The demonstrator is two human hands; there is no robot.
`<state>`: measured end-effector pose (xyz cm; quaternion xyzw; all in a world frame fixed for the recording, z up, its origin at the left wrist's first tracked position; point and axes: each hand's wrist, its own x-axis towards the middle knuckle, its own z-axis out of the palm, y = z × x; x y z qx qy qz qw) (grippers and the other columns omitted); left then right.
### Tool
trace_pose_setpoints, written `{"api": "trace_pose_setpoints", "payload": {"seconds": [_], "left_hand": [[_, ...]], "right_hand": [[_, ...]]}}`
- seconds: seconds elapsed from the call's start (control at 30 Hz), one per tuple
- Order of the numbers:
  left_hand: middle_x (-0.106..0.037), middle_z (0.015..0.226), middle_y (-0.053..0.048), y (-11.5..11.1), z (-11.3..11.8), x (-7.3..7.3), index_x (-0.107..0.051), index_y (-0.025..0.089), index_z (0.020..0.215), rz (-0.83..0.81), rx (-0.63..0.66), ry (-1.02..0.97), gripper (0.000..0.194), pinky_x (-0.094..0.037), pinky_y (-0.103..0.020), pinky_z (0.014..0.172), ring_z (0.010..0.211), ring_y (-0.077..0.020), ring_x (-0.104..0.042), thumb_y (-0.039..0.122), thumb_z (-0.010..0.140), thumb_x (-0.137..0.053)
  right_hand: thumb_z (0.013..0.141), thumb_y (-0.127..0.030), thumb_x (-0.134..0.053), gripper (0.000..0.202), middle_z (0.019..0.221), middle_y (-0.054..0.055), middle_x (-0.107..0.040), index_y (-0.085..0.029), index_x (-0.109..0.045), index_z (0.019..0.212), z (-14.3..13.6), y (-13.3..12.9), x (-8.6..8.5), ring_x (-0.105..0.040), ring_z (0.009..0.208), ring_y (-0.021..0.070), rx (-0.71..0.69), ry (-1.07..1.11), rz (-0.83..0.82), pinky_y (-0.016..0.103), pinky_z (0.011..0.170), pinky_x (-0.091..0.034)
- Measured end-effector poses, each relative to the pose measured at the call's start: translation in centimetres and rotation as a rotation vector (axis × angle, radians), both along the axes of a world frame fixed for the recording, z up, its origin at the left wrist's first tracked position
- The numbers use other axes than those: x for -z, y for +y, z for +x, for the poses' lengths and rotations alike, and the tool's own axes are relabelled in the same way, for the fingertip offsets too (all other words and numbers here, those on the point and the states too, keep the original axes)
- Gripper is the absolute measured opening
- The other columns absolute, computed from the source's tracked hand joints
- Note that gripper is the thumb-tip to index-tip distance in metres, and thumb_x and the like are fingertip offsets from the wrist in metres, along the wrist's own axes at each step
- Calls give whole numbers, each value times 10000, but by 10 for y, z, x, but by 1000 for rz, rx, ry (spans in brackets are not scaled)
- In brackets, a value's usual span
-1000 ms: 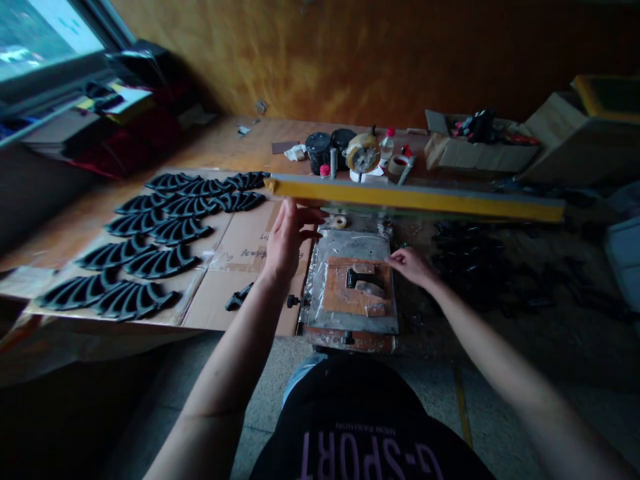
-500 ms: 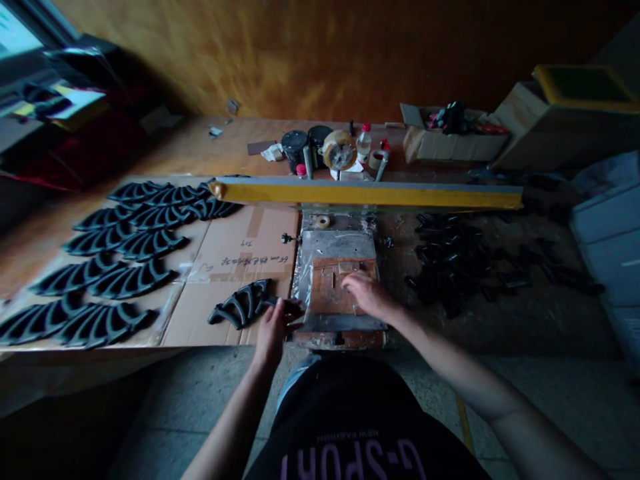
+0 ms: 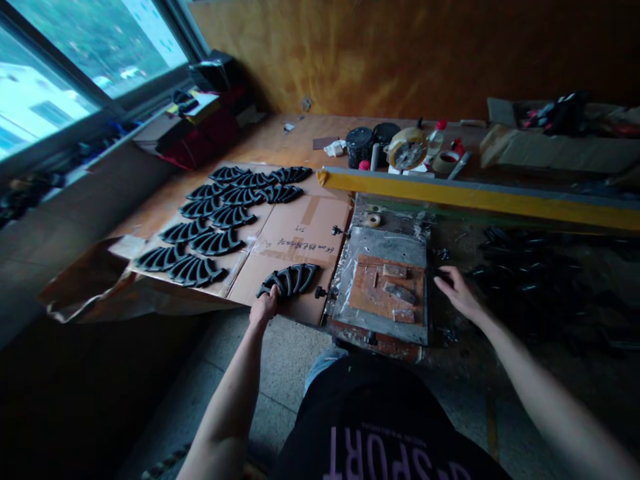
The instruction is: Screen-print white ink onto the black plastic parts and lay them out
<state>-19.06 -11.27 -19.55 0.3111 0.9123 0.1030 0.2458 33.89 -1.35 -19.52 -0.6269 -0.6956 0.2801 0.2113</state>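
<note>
A row of black curved pieces (image 3: 295,279), joined or nested in a fan shape, lies near the front edge of the cardboard sheet (image 3: 310,230). My left hand (image 3: 265,305) grips its left end, thumb on top. My right hand (image 3: 459,293) is off to the right of the wooden jig board (image 3: 363,293), its thumb and fingers apart, with nothing visible between them. Small blocks (image 3: 400,292) are fixed on that board, which lies on a grey plate (image 3: 387,239). Farther left on the cardboard lie several similar black fans (image 3: 217,241).
A long yellow bar (image 3: 450,190) crosses behind the plate. Behind it stand dark tubs (image 3: 359,147), a large tape roll (image 3: 407,148) and a bottle (image 3: 436,141). Loose black pieces (image 3: 535,273) are heaped at right. An open carton (image 3: 550,147) sits at the back right.
The view has swung left. My left hand has gone from the front fan's right end to its left end. My right hand has left the wooden board and moved right.
</note>
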Motion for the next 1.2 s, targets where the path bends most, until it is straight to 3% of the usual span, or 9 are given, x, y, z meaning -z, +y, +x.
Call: {"api": "trace_pose_setpoints", "payload": {"seconds": [0.1,0.2,0.43,0.6,0.73,0.83,0.97,1.1,1.2], "left_hand": [[-638,1114,-295,-8,16,-6,-614,74,1136,-3,-43,151,701,-420,-568,924,1140,-430,-570,659,838,-368],[-501,1388,-201,-21,45,-1,-516,158,1329,176,80,338,627,-412,-495,987,1270,-355,-472,577,876,-404],[-345,1539,-140,-20,80,23,-473,220,1424,247,250,382,709,-196,-556,1134,1427,-380,-224,609,832,-501],[-330,1550,-133,-10,75,24,-485,244,1418,247,290,326,706,-191,-606,1113,1434,-402,-202,617,819,-522],[-390,1515,-147,-2,69,27,-530,219,1379,242,315,290,655,-210,-621,1101,1409,-420,-252,582,834,-525],[-436,1483,-152,2,67,28,-582,215,1326,228,309,281,595,-228,-624,1093,1387,-432,-294,544,831,-557],[-431,1486,-151,1,60,28,-605,213,1299,229,341,244,538,-206,-639,1097,1380,-441,-294,449,815,-618],[-427,1494,-130,5,36,28,-608,215,1298,245,466,214,532,-199,-629,1112,1387,-434,-287,384,796,-658],[-447,1483,-113,32,0,27,-621,231,1284,294,607,206,528,-198,-625,1119,1384,-429,-300,428,796,-655]], "right_hand": [[882,-427,-528,316,1077,84,-642,-213,-583,1107,-57,-10,-19,-605,1026,237,-172,184,130,397,913,-480],[920,-360,-500,267,982,72,-638,-205,-666,1060,-93,-16,-22,-616,931,212,-262,145,225,371,871,-490],[955,-257,-452,295,820,83,-625,-197,-737,1001,-107,-12,-18,-544,846,222,-334,-136,439,361,819,-461],[932,-190,-446,299,834,98,-644,-219,-742,961,-129,-16,-42,-541,861,239,-462,-283,429,379,810,-438],[928,-173,-458,283,888,89,-672,-218,-722,1019,-198,-23,-54,-572,880,229,-589,-95,393,382,837,-465],[932,-197,-482,242,954,76,-696,-201,-713,1002,-269,-20,-44,-596,924,209,-735,-4,237,361,862,-484],[920,-264,-533,225,962,120,-706,-144,-718,967,-339,-12,-22,-622,964,227,-900,-269,-25,352,899,-468],[925,-310,-516,337,1097,181,-678,-83,-686,1106,-361,-12,-10,-597,1103,280,-970,-391,-144,384,991,-426],[891,-328,-559,497,1347,221,-538,-61,-561,1310,-370,-9,-5,-437,1310,339,-912,-420,-134,451,1083,-348]]}}
